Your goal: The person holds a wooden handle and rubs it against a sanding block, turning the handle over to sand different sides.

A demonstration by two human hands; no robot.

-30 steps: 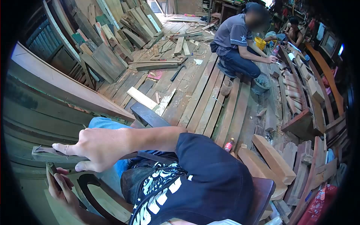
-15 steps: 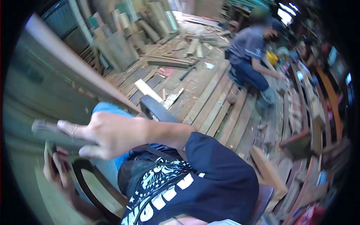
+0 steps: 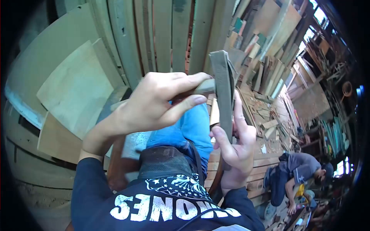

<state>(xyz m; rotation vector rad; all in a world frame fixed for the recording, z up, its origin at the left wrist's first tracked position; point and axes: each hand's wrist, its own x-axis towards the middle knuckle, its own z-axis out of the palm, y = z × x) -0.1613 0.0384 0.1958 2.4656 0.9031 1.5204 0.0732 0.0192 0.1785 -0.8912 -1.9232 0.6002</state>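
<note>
In front of my lap, my left hand (image 3: 154, 100) pinches a short, greyish rounded piece (image 3: 205, 89) between thumb and fingers. Its kind is not clear. The far end of this piece meets the side of a long, flat dark grey bar (image 3: 221, 84), which stands nearly upright in the view. A thin layer appears to come loose along the bar's right edge. My right hand (image 3: 239, 142) grips the bar's lower part, with the thumb on the near side and the index finger stretched up along the right side.
Pale boards (image 3: 77, 88) lean at the left, beside upright planks (image 3: 162, 34) ahead. Offcuts lie over the floor on the right, with stacked lumber (image 3: 269, 73) behind. A person (image 3: 293, 173) crouches at the lower right. Part of a chair (image 3: 117, 161) shows beside my legs.
The view has swung, so the crouching person now appears lower right. My hands, previously at the left of the view, are now central, with the dark bar and rounded piece touching.
</note>
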